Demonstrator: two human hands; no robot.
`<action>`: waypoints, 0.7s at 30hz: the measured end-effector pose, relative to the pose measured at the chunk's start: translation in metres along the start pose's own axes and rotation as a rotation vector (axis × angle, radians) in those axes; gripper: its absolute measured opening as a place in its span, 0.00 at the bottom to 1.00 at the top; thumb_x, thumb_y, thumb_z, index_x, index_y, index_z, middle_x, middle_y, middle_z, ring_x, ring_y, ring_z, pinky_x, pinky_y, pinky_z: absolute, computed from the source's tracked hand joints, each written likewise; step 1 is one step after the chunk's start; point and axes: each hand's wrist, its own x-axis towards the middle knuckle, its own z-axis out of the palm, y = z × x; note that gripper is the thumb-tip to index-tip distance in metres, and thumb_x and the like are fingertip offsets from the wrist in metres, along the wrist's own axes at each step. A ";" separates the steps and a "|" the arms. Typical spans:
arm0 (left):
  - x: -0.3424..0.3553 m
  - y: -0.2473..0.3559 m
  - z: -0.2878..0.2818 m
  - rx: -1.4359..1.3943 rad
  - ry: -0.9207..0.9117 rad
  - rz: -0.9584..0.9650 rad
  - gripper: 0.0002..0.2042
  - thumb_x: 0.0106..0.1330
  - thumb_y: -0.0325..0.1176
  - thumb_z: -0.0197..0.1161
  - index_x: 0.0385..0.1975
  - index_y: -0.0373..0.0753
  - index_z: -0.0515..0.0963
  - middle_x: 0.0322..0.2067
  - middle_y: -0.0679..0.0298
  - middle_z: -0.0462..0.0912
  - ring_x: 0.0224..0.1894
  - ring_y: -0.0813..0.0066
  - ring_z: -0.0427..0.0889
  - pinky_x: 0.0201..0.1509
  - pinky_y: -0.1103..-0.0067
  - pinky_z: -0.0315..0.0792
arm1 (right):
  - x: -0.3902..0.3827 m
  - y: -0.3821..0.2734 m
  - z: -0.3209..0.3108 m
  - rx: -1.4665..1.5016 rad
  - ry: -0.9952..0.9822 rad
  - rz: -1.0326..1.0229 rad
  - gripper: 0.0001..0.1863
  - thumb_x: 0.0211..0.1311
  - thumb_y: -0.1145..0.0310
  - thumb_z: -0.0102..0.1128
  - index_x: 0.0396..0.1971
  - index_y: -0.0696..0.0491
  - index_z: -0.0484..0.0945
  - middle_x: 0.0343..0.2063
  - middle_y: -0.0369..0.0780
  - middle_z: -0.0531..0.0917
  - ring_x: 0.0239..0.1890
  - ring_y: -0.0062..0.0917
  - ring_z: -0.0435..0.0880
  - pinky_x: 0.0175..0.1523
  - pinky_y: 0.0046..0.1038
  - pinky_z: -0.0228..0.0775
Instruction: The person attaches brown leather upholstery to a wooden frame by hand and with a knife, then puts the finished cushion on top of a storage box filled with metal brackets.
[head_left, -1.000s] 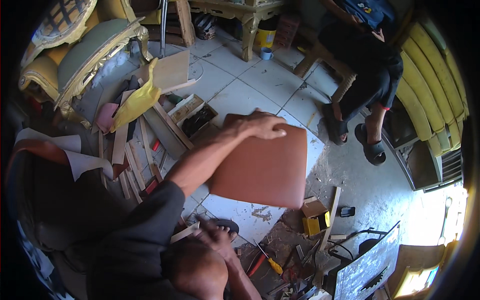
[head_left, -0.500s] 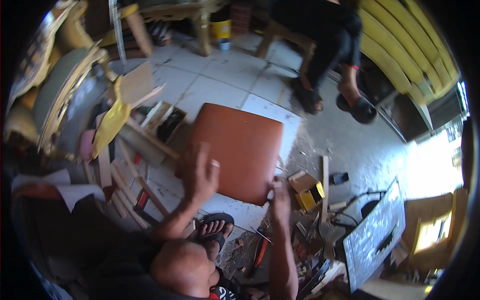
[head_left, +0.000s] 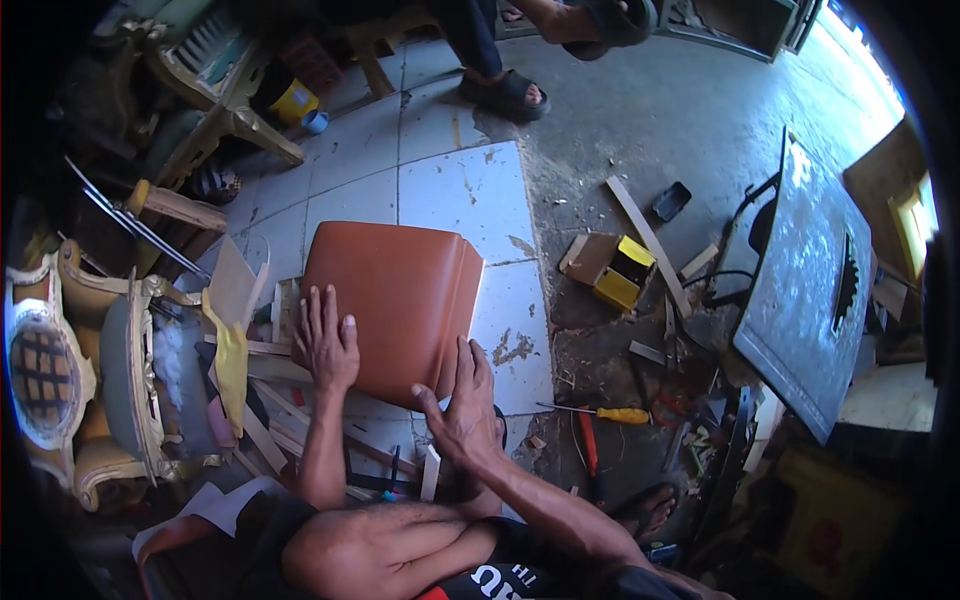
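Note:
A reddish-brown upholstered cushion [head_left: 385,300], boxy with a stitched side band, rests in front of me at a slight turn. My left hand [head_left: 328,345] lies on its near left part, fingers stretched and spread over the cover. At the near right corner, my right hand [head_left: 462,415] touches the edge, its fingers extended along the side band and its thumb apart. I see nothing held in either hand. What supports the cushion underneath is hidden.
A yellow-handled screwdriver [head_left: 620,415] and a red-handled tool [head_left: 588,450] lie right of my hands. Beyond are an open yellow-and-black box [head_left: 625,275], a wooden strip [head_left: 648,245] and a table saw with exposed blade [head_left: 815,290]. Carved chair frames [head_left: 140,375] and wood scraps crowd the left. Another person's sandalled foot [head_left: 510,95] is ahead.
My view has swung right. The cushion has turned and its right side band now shows. My right hand has shifted from beside the right corner to against the near edge, fingers extended.

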 end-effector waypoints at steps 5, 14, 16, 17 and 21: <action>-0.003 0.013 0.017 0.031 0.094 -0.002 0.30 0.80 0.59 0.43 0.77 0.54 0.63 0.75 0.54 0.64 0.76 0.45 0.61 0.75 0.48 0.56 | 0.007 0.032 -0.006 0.094 -0.151 0.113 0.39 0.71 0.57 0.61 0.72 0.63 0.58 0.63 0.63 0.68 0.67 0.57 0.70 0.71 0.48 0.65; 0.006 -0.001 -0.004 -0.257 -0.068 -0.035 0.33 0.79 0.61 0.42 0.78 0.51 0.60 0.78 0.50 0.56 0.79 0.45 0.52 0.78 0.47 0.50 | -0.004 0.020 -0.004 0.091 -0.253 0.081 0.33 0.72 0.55 0.60 0.70 0.57 0.65 0.56 0.55 0.77 0.58 0.51 0.80 0.61 0.47 0.74; 0.013 0.013 -0.020 -0.266 0.018 -0.034 0.30 0.79 0.53 0.47 0.77 0.49 0.62 0.77 0.50 0.57 0.79 0.45 0.54 0.78 0.48 0.50 | -0.007 0.021 -0.006 0.142 -0.197 0.081 0.33 0.73 0.55 0.59 0.70 0.57 0.65 0.56 0.55 0.77 0.55 0.49 0.82 0.59 0.46 0.76; 0.018 0.020 -0.028 -0.266 0.069 -0.038 0.29 0.78 0.49 0.49 0.76 0.48 0.63 0.77 0.50 0.57 0.78 0.45 0.55 0.79 0.48 0.49 | -0.008 0.021 -0.007 0.168 -0.173 0.073 0.32 0.73 0.55 0.59 0.70 0.57 0.65 0.55 0.55 0.77 0.54 0.48 0.83 0.58 0.46 0.77; 0.014 0.047 -0.023 -0.127 0.003 0.026 0.32 0.77 0.55 0.48 0.77 0.49 0.61 0.77 0.49 0.56 0.79 0.45 0.52 0.79 0.47 0.47 | -0.007 0.030 -0.002 0.219 -0.128 0.184 0.28 0.73 0.61 0.60 0.66 0.58 0.68 0.54 0.54 0.78 0.47 0.43 0.86 0.51 0.42 0.80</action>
